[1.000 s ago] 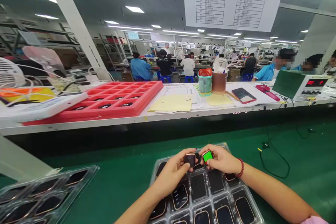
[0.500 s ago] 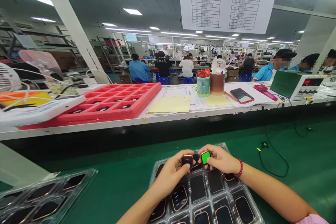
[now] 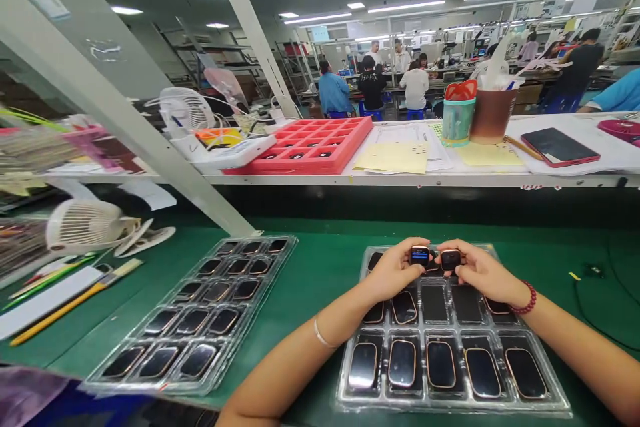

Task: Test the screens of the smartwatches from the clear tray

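Screens flip above the green bench (image 3: 320,267): the R watch (image 3: 451,259), bright green a sec ago, goes dark, while the L watch (image 3: 419,255), near-black then, shows blue. L hand (image 3: 399,269) and R hand (image 3: 484,271) each pinch one, thumb vs. fingers, over the far part of the clear tray (image 3: 453,406). Neither watch is set down yet, so work on both looks approx. mid-step.

On the raised shelf (image 3: 390,181), a teal cup (image 3: 457,123) stands beside a brown cup (image 3: 493,117), with a red-edged phone (image 3: 560,145) to their right. At left, a white fan (image 3: 84,225) occupies the green tabletop (image 3: 305,280) near a long yellow tool (image 3: 60,311). Background: seated people (image 3: 334,89).
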{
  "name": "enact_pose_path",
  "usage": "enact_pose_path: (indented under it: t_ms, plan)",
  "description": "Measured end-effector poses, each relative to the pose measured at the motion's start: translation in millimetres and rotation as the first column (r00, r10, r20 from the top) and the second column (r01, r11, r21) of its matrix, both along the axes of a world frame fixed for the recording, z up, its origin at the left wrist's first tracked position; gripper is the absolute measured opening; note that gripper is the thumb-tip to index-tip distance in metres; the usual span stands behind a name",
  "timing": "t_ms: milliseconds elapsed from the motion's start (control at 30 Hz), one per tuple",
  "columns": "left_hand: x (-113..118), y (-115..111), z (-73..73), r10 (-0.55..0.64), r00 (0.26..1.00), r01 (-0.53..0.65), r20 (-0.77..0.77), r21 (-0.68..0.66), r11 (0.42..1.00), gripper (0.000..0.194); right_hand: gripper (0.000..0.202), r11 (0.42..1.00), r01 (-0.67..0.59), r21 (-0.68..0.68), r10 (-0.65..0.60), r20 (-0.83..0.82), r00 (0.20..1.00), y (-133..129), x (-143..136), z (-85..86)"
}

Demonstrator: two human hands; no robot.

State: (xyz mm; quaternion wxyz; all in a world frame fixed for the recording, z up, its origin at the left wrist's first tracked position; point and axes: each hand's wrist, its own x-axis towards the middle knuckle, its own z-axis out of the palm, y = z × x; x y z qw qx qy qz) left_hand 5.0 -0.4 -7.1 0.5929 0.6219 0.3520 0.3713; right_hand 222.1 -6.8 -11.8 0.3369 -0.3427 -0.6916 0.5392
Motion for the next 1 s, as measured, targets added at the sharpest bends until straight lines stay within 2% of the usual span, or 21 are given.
enact_pose_path:
  t_ms: [233,467,667,1000]
  plan:
    - [-1.0,0.4,-0.6,0.004,1.000,-0.003,-0.014,0.009,1.000,0.044,0.035,1.000,-0.002,0.005,0.002,0.038,0.999,0.0,2.2,-0.4]
    - [-1.8,1.1,-2.7,0.009,1.000,-0.009,-0.025,0.031,0.999,0.042,0.043,0.995,-0.076,0.061,0.077,-0.022,0.997,-0.4,-0.2,2.4]
    - [-1.6,1.4,-1.6,0.027,0.999,-0.026,-0.022,0.044,0.999,0.042,0.033,0.995,-0.071,0.066,0.071,0.000,0.997,-0.5,1.0,1.6]
    - [-0.7,0.8,-0.5,0.037,0.998,-0.035,-0.043,0.034,0.999,0.042,0.046,0.994,-0.095,0.060,0.099,-0.071,0.993,0.5,-0.1,-2.2]
